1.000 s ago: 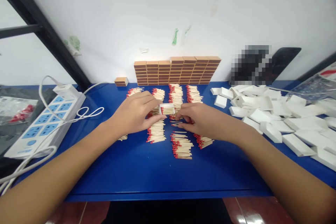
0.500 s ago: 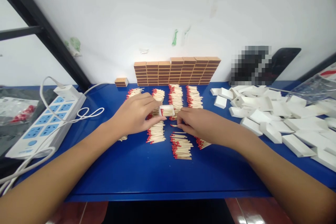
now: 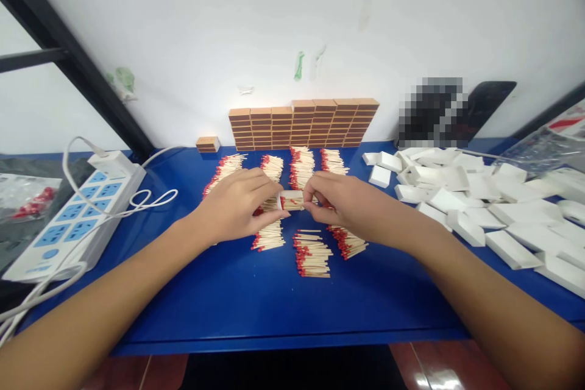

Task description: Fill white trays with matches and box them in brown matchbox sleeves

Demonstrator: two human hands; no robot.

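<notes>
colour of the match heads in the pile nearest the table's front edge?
Those match heads are red; the head view shows it best.

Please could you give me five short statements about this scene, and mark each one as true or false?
1. The left hand holds a small white tray with matches in it. True.
2. Many loose white trays lie to the right of the match piles. True.
3. The right hand is among the loose white trays. False: it is at the right end of the small white tray.
4. The match heads in the piles are black. False: those that show are red.
5. One brown box stands apart, to the left of the stacked boxes. True.
</notes>
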